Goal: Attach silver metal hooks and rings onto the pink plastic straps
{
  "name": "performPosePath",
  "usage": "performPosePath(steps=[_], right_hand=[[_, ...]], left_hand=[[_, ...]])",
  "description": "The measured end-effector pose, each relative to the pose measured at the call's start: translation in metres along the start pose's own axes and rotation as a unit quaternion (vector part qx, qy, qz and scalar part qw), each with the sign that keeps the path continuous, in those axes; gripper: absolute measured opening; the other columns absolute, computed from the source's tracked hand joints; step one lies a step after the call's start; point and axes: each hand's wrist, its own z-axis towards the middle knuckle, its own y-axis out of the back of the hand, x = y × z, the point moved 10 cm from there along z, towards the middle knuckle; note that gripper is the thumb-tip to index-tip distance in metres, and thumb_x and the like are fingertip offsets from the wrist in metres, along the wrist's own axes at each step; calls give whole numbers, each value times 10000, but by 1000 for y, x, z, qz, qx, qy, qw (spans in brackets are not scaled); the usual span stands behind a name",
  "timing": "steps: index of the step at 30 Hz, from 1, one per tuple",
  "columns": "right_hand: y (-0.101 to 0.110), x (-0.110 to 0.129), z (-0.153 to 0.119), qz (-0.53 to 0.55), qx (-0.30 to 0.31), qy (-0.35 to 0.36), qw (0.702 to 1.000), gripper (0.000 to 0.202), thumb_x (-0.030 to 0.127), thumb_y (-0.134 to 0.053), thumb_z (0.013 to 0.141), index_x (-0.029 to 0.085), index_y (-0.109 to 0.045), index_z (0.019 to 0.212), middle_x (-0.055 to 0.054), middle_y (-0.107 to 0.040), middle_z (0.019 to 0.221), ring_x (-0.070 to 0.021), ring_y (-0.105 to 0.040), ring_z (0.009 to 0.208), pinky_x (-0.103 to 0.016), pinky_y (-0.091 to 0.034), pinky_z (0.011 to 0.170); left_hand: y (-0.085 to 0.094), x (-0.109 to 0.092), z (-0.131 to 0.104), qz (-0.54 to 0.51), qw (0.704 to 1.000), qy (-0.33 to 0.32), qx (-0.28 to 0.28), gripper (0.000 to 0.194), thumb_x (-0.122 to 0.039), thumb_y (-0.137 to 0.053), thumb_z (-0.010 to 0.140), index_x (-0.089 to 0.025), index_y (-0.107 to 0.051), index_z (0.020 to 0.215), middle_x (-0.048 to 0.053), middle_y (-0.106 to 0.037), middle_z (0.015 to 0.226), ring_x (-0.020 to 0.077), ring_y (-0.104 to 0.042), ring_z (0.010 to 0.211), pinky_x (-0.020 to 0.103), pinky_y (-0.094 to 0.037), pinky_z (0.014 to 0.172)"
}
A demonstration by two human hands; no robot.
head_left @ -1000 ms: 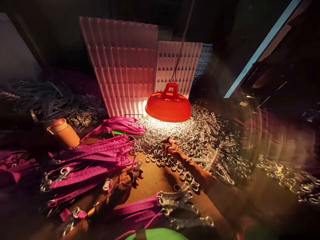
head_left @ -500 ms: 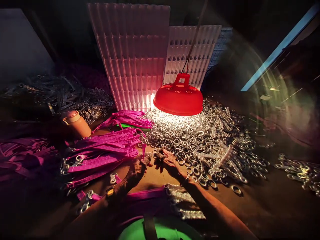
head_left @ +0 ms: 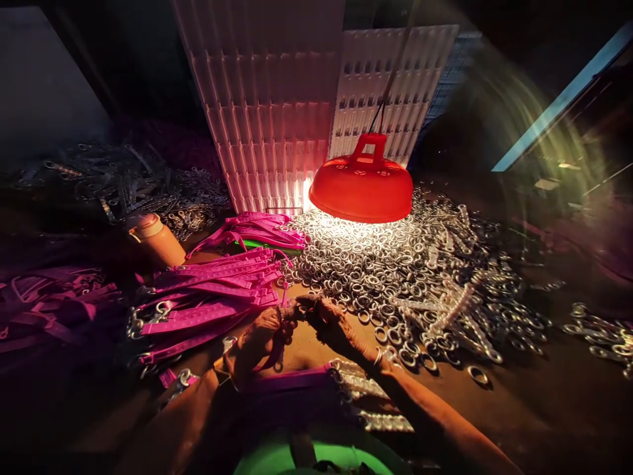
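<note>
The left hand (head_left: 264, 330) has its fingers closed on a pink strap (head_left: 285, 295), whose end pokes up above the fingertips. The right hand (head_left: 332, 323) meets it there, fingers curled (whether they grip anything, I cannot tell), just in front of the metal rings (head_left: 341, 285).

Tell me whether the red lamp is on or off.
On: bright white light spills from beneath the red lamp onto the metal rings below.
</note>
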Motion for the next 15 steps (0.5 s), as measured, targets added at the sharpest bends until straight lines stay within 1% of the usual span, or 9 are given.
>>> performPosePath(steps=[3,4,6,8,10,11,13,15], right_hand=[[-6,15,-3,-69,-8,79,994,198,219,-420,874,230,-616,897,-53,-633,794,-163,-572,709,-294,-481,679],[-9,17,-4,-81,-7,93,992,192,211,-417,874,222,-608,861,-58,-634,789,-163,-571,702,-292,-477,669],[-10,16,-6,-94,-16,96,991,190,205,-413,871,209,-585,792,-60,-626,766,-153,-554,668,-277,-462,633],[-2,9,-6,-91,-49,61,993,182,214,-422,855,198,-562,739,-51,-596,713,-137,-521,619,-257,-449,595],[8,-7,-6,-54,-72,-11,996,147,236,-457,818,183,-540,708,-38,-557,669,-119,-487,569,-235,-436,543],[12,-14,-7,-29,-72,-43,996,137,249,-470,798,175,-529,698,-32,-543,659,-111,-477,547,-225,-431,513],[12,-26,-9,31,-47,-104,993,147,279,-472,777,163,-520,700,-25,-533,655,-99,-482,512,-204,-420,452],[9,-34,-11,92,-20,-161,982,178,318,-469,769,155,-526,729,-16,-532,649,-95,-495,481,-188,-408,399]], left_hand=[[6,8,1,-42,999,12,1,188,-179,-635,606,-144,-453,640,-45,-396,500,42,-341,436,175,-262,430],[6,11,1,-49,999,14,7,200,-175,-644,602,-143,-451,642,-47,-405,508,35,-343,431,171,-259,430],[4,15,-1,-30,999,12,27,225,-226,-668,628,-142,-462,661,-47,-411,516,36,-340,426,178,-249,427],[2,12,-5,3,999,-16,41,288,-311,-705,627,-142,-483,697,-47,-418,528,38,-326,426,186,-229,424],[2,0,-12,25,995,-81,45,382,-384,-752,581,-142,-503,740,-34,-461,580,36,-323,445,192,-225,439],[2,-6,-16,38,992,-115,46,422,-416,-769,563,-142,-511,753,-24,-483,607,37,-332,457,198,-231,449],[4,-12,-21,65,984,-159,40,473,-482,-775,554,-139,-517,752,-3,-510,641,44,-351,470,217,-242,463],[9,-9,-19,83,982,-167,22,519,-548,-756,551,-148,-509,771,2,-515,633,58,-369,463,231,-241,456]])
